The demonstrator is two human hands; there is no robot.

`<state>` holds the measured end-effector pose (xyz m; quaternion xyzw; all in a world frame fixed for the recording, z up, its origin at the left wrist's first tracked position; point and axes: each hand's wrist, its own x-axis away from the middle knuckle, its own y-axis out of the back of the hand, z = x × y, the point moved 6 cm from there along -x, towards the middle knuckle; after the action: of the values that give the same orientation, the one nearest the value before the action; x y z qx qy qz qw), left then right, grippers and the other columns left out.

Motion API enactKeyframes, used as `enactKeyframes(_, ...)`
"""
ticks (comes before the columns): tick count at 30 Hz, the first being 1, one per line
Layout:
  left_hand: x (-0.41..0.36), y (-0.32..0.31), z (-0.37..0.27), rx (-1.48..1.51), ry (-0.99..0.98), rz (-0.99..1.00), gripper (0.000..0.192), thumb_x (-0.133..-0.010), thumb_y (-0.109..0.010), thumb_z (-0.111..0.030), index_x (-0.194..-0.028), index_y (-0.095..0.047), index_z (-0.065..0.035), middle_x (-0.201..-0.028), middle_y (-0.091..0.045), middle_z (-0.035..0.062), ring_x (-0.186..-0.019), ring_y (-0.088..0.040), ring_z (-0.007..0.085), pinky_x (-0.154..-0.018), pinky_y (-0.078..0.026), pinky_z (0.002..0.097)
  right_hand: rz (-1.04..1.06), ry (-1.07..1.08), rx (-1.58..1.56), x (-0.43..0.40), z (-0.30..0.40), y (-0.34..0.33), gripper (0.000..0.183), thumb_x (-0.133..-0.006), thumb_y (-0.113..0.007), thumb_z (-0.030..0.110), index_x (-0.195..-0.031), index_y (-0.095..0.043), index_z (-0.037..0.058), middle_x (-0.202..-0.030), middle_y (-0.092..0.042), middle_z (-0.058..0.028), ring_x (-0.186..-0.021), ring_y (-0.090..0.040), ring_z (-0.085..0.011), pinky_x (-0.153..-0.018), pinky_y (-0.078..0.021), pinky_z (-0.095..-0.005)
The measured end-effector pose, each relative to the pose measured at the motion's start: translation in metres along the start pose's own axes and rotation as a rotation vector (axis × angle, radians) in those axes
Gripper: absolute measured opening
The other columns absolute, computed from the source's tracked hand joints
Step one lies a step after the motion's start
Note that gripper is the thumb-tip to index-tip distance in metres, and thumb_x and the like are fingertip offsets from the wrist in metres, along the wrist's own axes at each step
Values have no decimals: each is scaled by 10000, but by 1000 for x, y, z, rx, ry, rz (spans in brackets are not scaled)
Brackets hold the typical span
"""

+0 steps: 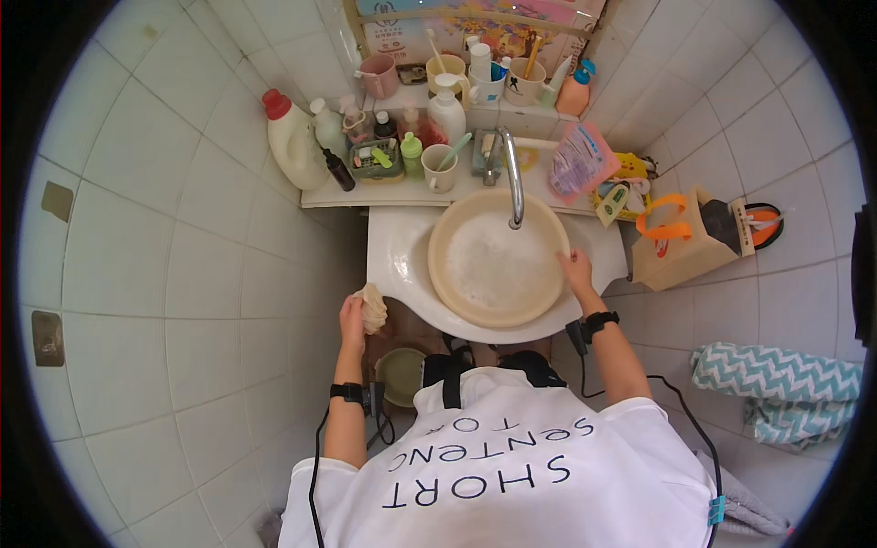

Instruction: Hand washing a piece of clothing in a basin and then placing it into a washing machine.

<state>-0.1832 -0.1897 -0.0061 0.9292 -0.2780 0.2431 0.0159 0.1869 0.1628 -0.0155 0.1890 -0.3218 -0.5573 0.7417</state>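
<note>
A round cream plastic basin (499, 257) rests in the white ceramic washbasin (394, 233), beneath the curved chrome faucet (512, 178). Whitish, foamy water fills part of it. My right hand (577, 268) is at the basin's right rim, fingers closed on the edge. Off the left front of the washbasin, my left hand (352, 318) grips a crumpled beige cloth (372, 309), held clear of the basin. Both wrists wear black straps with cables.
Bottles, cups and a pink refill pouch (581, 162) crowd the shelf (384, 198) behind. A beige bag (675, 253) with orange handles hangs at right. A patterned towel (774, 373) is on the right wall. Below left, a greenish basin (402, 375) stands on the floor.
</note>
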Motion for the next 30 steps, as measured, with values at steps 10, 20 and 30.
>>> enactKeyframes(10,5,13,9,-149,-68,-12,237,-876,-446,-189,-972,-558,-3,-855,-581,32,-758,-543,108,-684,-437,241,-81,190,-300,36,28,9,194,-755,-542,80,-914,-583,-26,-792,-623,-116,-703,-578,-174,-655,-447,-289)
enactKeyframes(20,-4,-11,20,-149,-85,7,283,-906,-412,-205,-1026,-547,13,-910,-587,53,-801,-550,124,-721,-439,254,-111,280,-158,74,78,37,234,-746,-522,64,-951,-569,-39,-823,-628,-120,-747,-595,-171,-687,-448,-281)
enactKeyframes(30,-14,-29,21,-166,-73,-10,313,-904,-397,-199,-1061,-537,33,-946,-584,71,-851,-546,144,-760,-431,262,-183,308,-11,87,118,65,158,-695,-528,101,-811,-553,-4,-679,-558,-174,-628,-556,-307,-591,-436,-342)
